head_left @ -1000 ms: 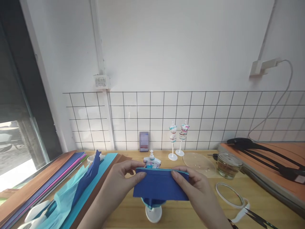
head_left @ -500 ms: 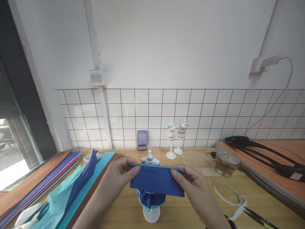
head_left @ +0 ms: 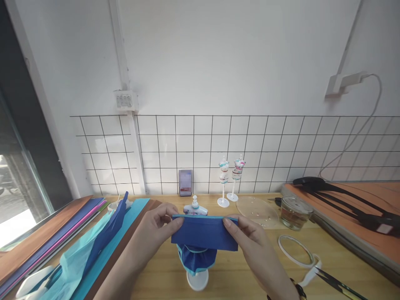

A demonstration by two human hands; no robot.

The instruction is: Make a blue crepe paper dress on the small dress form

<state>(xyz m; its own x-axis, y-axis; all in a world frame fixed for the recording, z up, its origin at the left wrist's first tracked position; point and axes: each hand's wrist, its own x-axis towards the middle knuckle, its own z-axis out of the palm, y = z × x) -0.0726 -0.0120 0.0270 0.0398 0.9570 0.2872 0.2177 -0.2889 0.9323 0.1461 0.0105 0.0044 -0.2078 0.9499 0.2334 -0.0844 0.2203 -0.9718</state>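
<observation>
Between my two hands a dark blue strip (head_left: 204,234), of paper or cloth, is stretched out, with a light blue line along its top edge. My left hand (head_left: 164,223) pinches its upper left corner, and my right hand (head_left: 242,231) pinches the upper right one. Just behind the strip stands a small white dress form (head_left: 195,209) on a round base, its torso mostly hidden. A gathered blue skirt (head_left: 196,259) with light blue trim shows on it below the strip.
Coloured sheets (head_left: 93,250) lie along the left side. Two small dress forms (head_left: 223,177) and a phone (head_left: 185,182) stand by the wall. To the right are a clear round plate (head_left: 258,211), a lidded glass jar (head_left: 295,213), a roll of tape (head_left: 295,250), scissors (head_left: 340,285) and a black strap (head_left: 346,206).
The strip's lower edge has risen slightly and hangs more level. Both hands keep their pinch. The whole view has shifted a little.
</observation>
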